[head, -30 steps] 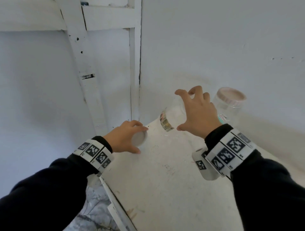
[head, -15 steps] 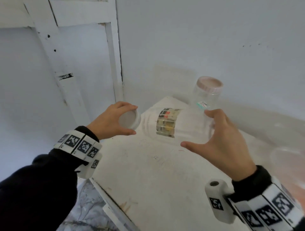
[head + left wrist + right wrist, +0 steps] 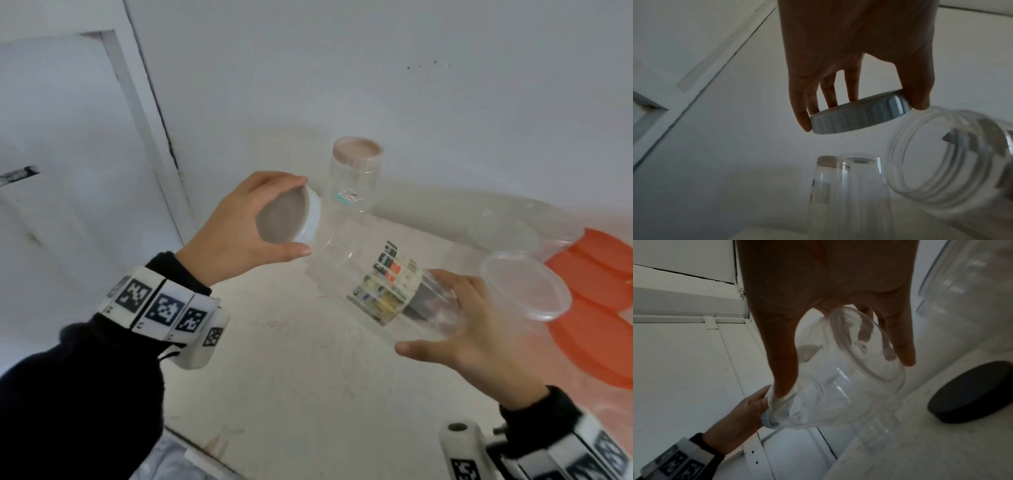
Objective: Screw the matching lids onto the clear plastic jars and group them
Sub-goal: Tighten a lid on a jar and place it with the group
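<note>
My right hand point(image 3: 445, 322) grips the base of a clear labelled jar point(image 3: 383, 284), lifted above the white table point(image 3: 291, 377) and tipped so its threaded mouth point(image 3: 931, 155) points left. My left hand point(image 3: 253, 222) holds a white ribbed lid point(image 3: 291, 219) by its rim, right at the jar's mouth. In the left wrist view the lid point(image 3: 859, 115) sits just above and left of the open neck, tilted, not seated on the threads. In the right wrist view my fingers point(image 3: 902, 337) and thumb wrap the jar's bottom point(image 3: 849, 369).
A small clear jar with a pinkish lid point(image 3: 356, 174) stands at the table's back by the wall. Clear round containers point(image 3: 524, 291) and orange lids point(image 3: 596, 308) lie at the right. A dark round lid point(image 3: 970, 395) rests on the table. The table edge point(image 3: 205, 448) runs front left.
My right hand took hold of the labelled jar's base and lifted it, tipping the mouth left. My left hand raised the white lid off the table up to the jar's mouth.
</note>
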Tool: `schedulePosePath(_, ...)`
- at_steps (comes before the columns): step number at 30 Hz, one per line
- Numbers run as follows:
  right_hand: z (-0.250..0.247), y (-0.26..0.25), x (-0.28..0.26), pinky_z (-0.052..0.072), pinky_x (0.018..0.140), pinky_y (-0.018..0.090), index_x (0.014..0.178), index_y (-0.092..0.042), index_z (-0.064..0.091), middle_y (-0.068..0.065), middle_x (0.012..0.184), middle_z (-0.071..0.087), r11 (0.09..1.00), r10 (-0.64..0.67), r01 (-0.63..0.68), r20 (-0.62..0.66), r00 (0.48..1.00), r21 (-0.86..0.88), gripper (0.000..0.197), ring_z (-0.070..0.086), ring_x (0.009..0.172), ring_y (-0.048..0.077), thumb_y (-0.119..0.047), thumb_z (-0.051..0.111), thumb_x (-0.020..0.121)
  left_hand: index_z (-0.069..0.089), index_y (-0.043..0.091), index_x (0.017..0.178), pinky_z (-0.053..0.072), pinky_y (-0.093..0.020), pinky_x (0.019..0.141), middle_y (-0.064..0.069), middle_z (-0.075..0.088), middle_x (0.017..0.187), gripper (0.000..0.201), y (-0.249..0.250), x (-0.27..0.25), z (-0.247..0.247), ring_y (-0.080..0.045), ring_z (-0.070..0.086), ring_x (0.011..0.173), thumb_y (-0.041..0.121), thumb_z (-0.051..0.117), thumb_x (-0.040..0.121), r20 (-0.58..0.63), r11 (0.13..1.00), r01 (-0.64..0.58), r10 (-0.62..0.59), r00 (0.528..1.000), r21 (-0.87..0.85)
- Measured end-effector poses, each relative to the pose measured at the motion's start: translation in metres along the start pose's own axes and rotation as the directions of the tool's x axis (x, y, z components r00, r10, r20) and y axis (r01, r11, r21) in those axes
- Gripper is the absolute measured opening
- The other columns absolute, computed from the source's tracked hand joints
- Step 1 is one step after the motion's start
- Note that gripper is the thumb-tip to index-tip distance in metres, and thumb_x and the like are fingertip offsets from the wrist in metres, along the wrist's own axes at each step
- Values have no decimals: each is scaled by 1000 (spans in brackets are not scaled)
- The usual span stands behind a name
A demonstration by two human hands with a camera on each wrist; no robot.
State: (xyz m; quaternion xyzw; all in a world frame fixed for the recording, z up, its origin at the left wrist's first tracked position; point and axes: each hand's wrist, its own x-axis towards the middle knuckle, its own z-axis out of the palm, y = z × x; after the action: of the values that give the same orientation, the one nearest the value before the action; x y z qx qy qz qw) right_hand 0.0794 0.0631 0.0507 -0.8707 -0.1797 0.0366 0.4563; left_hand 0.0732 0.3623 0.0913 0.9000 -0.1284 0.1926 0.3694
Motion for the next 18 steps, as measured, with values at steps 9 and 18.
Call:
schedulePosePath(9,-1,31,-10,53,84,37,112,-29,37,-13,115,46,957,174,-163,-26,984,241,100,54,105,10,-40,85,25,44,26,135,32,-7,95,12,43,134,78,28,20,26,5,39,122,52,70,66,65,979,-170,178,982,-113)
schedulePosePath(18,6,35,-4,46,83,19,113,-38,48,-11,121,55,951,186,-182,6,982,251,83,57,107,4,-53,82,40,42,28,133,35,-7,93,19,45,133,81,40,33,54,7,40,120,58,68,62,157,963,-155,192,969,-219)
